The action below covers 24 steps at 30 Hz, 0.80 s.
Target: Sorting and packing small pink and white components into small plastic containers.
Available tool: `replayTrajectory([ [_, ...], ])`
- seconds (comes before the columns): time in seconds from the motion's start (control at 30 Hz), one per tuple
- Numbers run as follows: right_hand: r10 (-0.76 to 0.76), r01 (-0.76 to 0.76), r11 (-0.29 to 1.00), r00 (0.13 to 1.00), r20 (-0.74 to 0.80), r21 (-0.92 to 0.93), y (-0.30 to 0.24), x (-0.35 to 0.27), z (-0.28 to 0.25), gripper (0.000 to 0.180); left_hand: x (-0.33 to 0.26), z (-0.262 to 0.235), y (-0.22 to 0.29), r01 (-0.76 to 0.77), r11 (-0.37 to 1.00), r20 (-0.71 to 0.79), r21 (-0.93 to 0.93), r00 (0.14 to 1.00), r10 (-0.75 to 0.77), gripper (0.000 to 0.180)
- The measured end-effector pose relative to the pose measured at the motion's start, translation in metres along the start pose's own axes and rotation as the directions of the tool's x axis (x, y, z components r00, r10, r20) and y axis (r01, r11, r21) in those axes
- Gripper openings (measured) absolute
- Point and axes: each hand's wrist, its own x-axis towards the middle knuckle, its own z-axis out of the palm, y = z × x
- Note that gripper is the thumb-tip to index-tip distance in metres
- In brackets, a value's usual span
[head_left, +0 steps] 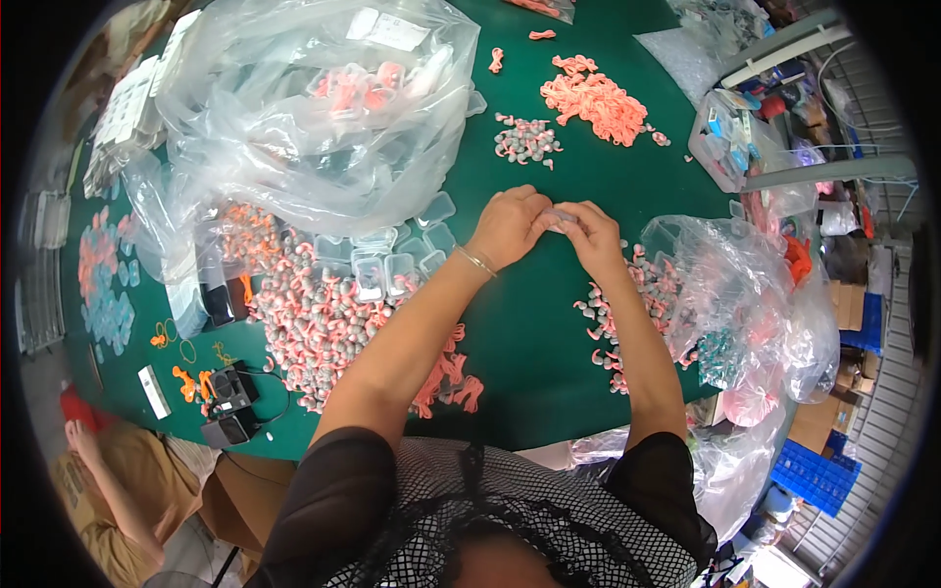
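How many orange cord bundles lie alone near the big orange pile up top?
2. One cord bundle is left of the big orange pile; another cord bundle is above it. Others may be hidden in the pile.

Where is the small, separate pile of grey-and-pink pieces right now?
In the head view, the small pile lies upper-middle on the green table, just beyond the left hand and lower-left of the coral heap.

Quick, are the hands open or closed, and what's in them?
Left hand: closed, pinching a small greyish piece.
Right hand: closed, pinching the same piece, too small to identify.
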Motion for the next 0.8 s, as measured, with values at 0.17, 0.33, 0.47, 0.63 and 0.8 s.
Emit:
replayTrajectory([
  [0.17, 0.067, -0.146, 0.77, 0.987, 0.149, 0.622, -0.041, 0.015, 0.019, 0.03, 0.006, -0.087, 0.053, -0.037, 0.973, -0.014, 0.229, 0.999, 0.042, 0.015],
  [0.33, -0.35, 0.377, 0.925, 0.897, 0.269, -0.053, -0.053, 0.029, 0.074, 0.042, 0.021, -0.187, 0.053, 0.176, 0.803, -0.405, 0.57, 0.91, 0.088, 0.019],
  [0.47, -0.323, 0.453, 0.865, 0.833, 0.45, -0.218, -0.059, 0.019, 0.104, 0.047, 0.021, -0.24, 0.017, 0.324, 0.567, -0.384, 0.757, 0.923, -0.016, 0.019],
  [0.63, -0.264, 0.426, 0.845, 0.858, 0.44, -0.324, -0.06, 0.009, 0.085, 0.047, 0.01, -0.235, 0.013, 0.183, 0.612, -0.343, 0.769, 0.927, 0.154, 0.018],
  [0.8, -0.147, 0.279, 0.831, 0.944, 0.294, -0.48, -0.044, -0.012, 0.053, 0.048, -0.026, -0.157, 0.057, -0.159, 0.905, -0.076, 0.395, 0.976, 0.205, 0.02],
])
